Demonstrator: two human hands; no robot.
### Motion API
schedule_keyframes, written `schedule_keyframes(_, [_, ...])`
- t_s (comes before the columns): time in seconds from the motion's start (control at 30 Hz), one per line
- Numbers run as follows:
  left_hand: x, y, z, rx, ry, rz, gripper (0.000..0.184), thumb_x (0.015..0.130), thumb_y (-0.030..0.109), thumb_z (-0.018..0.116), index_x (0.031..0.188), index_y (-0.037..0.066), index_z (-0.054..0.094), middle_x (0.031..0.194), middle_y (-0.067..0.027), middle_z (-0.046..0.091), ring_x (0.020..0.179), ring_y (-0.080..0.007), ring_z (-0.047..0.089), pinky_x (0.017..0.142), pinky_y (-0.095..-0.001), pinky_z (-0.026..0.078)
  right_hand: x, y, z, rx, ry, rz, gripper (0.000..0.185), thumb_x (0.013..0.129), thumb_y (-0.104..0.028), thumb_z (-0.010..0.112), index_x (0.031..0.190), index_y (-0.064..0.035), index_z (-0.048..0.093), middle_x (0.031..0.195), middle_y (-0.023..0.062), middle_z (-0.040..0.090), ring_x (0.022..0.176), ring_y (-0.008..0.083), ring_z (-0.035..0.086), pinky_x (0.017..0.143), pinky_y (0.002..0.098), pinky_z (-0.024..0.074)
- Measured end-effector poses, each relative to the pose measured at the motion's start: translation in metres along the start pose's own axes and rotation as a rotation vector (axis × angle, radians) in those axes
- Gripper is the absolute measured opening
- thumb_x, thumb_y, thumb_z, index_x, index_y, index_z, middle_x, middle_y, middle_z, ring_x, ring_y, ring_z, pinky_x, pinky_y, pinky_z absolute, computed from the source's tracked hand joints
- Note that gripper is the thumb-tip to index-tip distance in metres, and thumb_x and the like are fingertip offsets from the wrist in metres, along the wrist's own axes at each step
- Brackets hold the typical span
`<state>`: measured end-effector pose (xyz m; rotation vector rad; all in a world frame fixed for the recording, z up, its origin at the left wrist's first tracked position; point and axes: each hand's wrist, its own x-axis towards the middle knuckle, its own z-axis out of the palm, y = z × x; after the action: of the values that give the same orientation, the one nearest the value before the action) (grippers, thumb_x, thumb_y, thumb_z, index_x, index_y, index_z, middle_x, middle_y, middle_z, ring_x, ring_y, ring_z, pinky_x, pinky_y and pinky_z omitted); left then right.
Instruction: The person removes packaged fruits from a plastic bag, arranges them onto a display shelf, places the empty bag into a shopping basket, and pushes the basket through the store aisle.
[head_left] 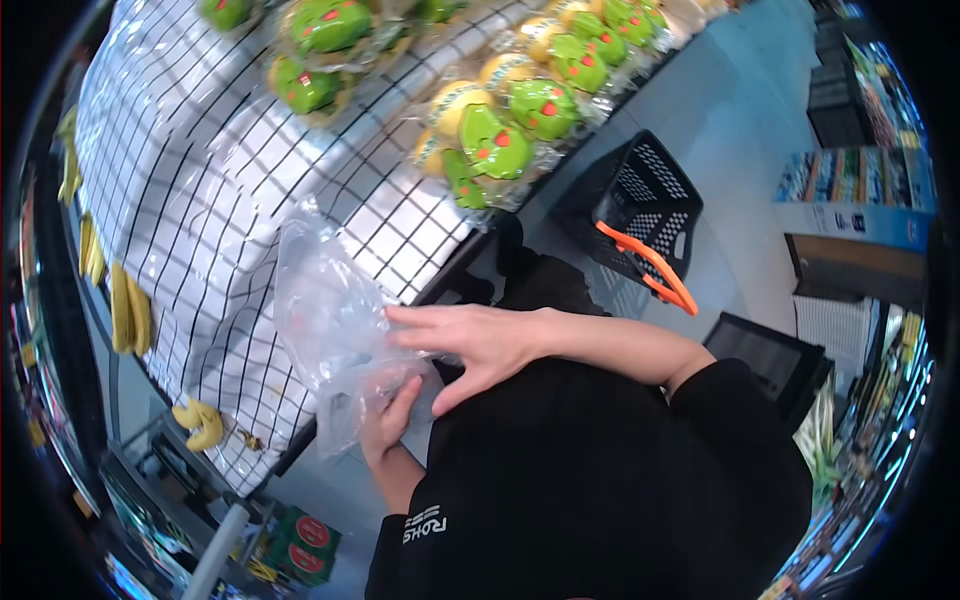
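Observation:
A clear plastic bag (322, 300) hangs crumpled in front of my body at the edge of the display. My left hand (388, 415) holds its lower part, with some fingers showing blurred through the film and the thumb outside. My right hand (470, 345) reaches across from the right, fingers stretched out and thumb apart. Its fingertips touch or lie just over the bag's right side. Nothing I can make out is inside the bag.
A black-and-white checked cloth (190, 200) covers the display. Packaged green-faced goods (495, 140) line its far edge, and bananas (128, 310) lie along the left. On the floor stands a black basket (650, 180) with an orange handle (648, 265). A green box (300, 545) sits below.

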<state>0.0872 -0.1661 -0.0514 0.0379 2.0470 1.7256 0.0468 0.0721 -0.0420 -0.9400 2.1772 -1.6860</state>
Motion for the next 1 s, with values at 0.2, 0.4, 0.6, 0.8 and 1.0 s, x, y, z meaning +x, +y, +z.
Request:
schedule_keyframes(0.2, [0.026,-0.008,0.029,-0.058,-0.15,0.106,0.025,0.095,0.017,0.058,0.108,-0.003,0.066,0.107,-0.0112,0.067,0.102,-0.0207,0.06,0.093,-0.036,0.044,-0.028,0.008,-0.008,0.073,0.048,0.117,0.065,0.076,-0.003,0.065,0.138,-0.0102,0.047,0.125,0.0137,0.056,0.102,0.0329,0.062,0.076,0.0414,0.0516])
schedule_keyframes(0.4, [0.039,-0.004,0.065,0.173,-0.095,0.18,0.027,0.088,0.019,0.071,0.107,0.0,0.068,0.104,-0.012,0.068,0.098,-0.024,0.063,0.088,-0.0357,0.048,-0.077,0.016,-0.027,0.096,0.238,0.155,0.047,0.078,0.005,0.056,0.123,-0.0074,0.061,0.109,0.0131,0.065,0.101,0.0334,0.063,0.083,0.0404,0.0522])
schedule_keyframes(0.6, [0.054,0.046,0.152,0.297,-0.288,0.391,0.027,0.085,0.012,0.073,0.108,-0.002,0.068,0.108,-0.0144,0.068,0.101,-0.026,0.064,0.09,-0.0365,0.048,-0.161,0.021,-0.073,0.157,0.449,0.218,0.047,0.07,0.012,0.046,0.109,-0.0009,0.068,0.114,0.0163,0.064,0.106,0.0333,0.062,0.094,0.0388,0.0496])
schedule_keyframes(0.8, [0.051,0.05,0.258,0.238,-0.278,0.144,0.03,0.09,0.002,0.06,0.119,-0.003,0.064,0.116,-0.0143,0.067,0.11,-0.0229,0.062,0.099,-0.0329,0.044,-0.282,0.04,-0.122,0.219,0.894,0.418,0.031,0.081,0.004,0.047,0.105,0.0013,0.066,0.1,0.0131,0.066,0.095,0.0253,0.064,0.084,0.0339,0.0496])
schedule_keyframes(1.0, [0.062,0.039,0.365,0.385,-0.262,0.16,0.029,0.088,0.005,0.064,0.115,-0.003,0.065,0.121,-0.0164,0.066,0.114,-0.0267,0.062,0.098,-0.0341,0.046,-0.405,0.119,-0.15,0.438,1.246,0.633,0.025,0.091,0.001,0.046,0.106,0.0034,0.066,0.092,0.0052,0.069,0.083,0.01,0.063,0.076,0.0259,0.0496])
